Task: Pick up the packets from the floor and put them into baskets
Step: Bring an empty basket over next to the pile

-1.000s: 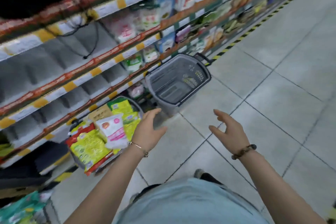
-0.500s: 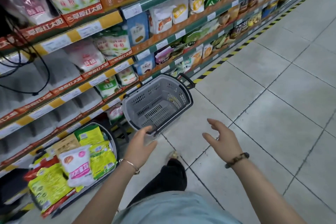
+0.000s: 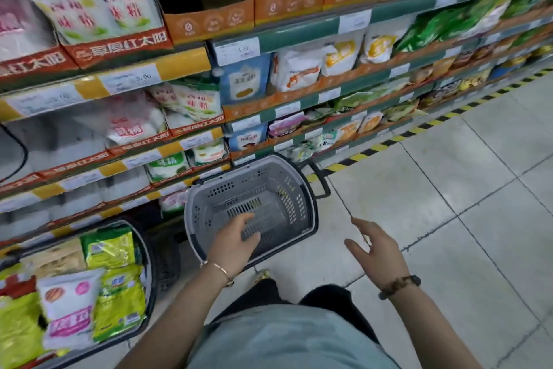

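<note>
An empty grey basket [image 3: 278, 177] with a black rim and handle stands on the floor against the shelves. My left hand [image 3: 235, 244] is over its near rim, fingers relaxed and reaching inside, holding nothing. My right hand [image 3: 375, 247] hovers open over the tiles to the right of the basket. A second basket [image 3: 149, 267] at the lower left is full of several packets, among them a white and pink packet [image 3: 70, 305] and a green and yellow packet [image 3: 118, 299]. No packet shows on the visible floor.
Stocked shelves [image 3: 269, 48] with price labels run along the left and top. A yellow and black hazard stripe [image 3: 419, 129] marks the shelf base. Grey floor tiles [image 3: 478, 204] stretch to the right. My legs and light shirt fill the bottom middle.
The view has risen and come closer to the grey basket. My left hand went from the basket's near rim to over its inside. The right hand stayed open beside it.
</note>
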The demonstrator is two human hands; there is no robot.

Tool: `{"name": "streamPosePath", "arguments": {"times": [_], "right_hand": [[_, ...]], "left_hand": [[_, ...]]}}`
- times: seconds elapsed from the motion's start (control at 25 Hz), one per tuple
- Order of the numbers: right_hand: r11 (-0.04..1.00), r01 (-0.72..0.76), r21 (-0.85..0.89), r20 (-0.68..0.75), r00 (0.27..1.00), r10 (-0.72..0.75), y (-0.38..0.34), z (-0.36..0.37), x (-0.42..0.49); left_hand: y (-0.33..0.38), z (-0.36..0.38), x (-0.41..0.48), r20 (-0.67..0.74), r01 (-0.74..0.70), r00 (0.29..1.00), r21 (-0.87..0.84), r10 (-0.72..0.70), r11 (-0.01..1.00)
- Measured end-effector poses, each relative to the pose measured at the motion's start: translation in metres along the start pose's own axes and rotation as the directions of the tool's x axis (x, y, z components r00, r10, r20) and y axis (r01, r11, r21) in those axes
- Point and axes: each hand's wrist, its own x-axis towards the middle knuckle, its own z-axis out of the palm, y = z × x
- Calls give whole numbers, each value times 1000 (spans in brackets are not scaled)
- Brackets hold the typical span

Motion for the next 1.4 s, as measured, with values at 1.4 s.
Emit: {"name": "streamPosePath", "arguments": {"times": [1.4], "right_hand": [[102,952,-288,905,306,-296,-58,397,477]], "left_hand": [[-156,321,256,109,103,-216,-986,-970,-133]]}}
